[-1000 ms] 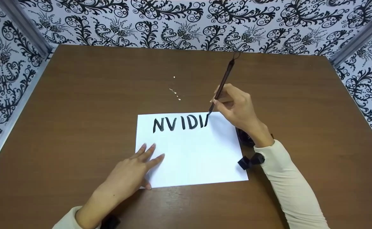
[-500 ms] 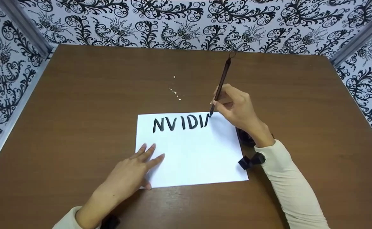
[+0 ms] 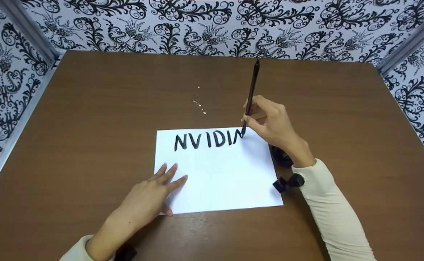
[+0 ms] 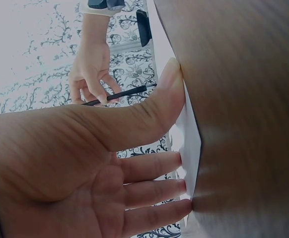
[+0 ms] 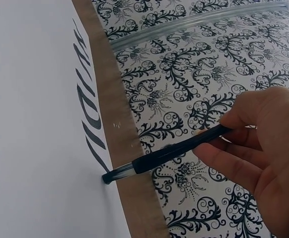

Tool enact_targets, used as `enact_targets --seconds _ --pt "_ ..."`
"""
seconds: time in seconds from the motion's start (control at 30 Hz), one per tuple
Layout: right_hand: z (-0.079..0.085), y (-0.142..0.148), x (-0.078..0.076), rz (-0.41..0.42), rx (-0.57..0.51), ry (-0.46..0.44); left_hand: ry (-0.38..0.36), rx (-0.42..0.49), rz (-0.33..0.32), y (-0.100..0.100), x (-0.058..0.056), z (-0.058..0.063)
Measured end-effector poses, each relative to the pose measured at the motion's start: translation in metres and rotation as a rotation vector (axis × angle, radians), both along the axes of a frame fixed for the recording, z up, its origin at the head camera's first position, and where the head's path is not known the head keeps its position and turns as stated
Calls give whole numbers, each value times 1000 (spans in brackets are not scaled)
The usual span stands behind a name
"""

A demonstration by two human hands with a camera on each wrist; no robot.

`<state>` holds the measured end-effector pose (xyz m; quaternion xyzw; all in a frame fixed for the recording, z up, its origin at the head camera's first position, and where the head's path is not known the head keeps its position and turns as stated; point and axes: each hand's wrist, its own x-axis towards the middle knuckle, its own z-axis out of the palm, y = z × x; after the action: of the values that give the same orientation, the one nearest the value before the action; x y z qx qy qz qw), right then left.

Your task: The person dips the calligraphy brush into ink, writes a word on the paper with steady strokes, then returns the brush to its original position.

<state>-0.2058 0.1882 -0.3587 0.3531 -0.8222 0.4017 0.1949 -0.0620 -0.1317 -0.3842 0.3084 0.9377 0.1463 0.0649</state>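
Observation:
A white sheet of paper (image 3: 219, 177) lies on the brown table (image 3: 88, 119) with black letters (image 3: 208, 139) brushed along its upper edge. My right hand (image 3: 273, 121) pinches a dark ink brush (image 3: 252, 85) between thumb and fingers, handle pointing up and away. In the right wrist view the brush's black-wetted bristles (image 5: 119, 172) meet the paper at the end of the last slanting stroke. My left hand (image 3: 148, 197) lies with spread fingers on the sheet's lower left. Its straight fingertips and thumb press the paper's edge in the left wrist view.
A round black object (image 3: 281, 156) stands beside the sheet's right edge, partly hidden behind the right wrist. A black wrist camera (image 3: 288, 183) overhangs that edge. Several small pale flecks (image 3: 200, 105) mark the table beyond the paper. Patterned black-and-white panels (image 3: 212, 29) border the table.
The brush tip has moved right and slightly down, adding a short downstroke after the slanted line. Its handle has swung left and more upright. The left hand has stayed still.

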Motion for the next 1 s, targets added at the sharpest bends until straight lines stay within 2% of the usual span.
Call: enact_targets --seconds 0.67,1.0 --pt "8 4 3 23 55 -115 5 11 -1 0 -2 -1" --pt "15 4 7 -3 -75 -87 -2 25 0 0 -1 -2"
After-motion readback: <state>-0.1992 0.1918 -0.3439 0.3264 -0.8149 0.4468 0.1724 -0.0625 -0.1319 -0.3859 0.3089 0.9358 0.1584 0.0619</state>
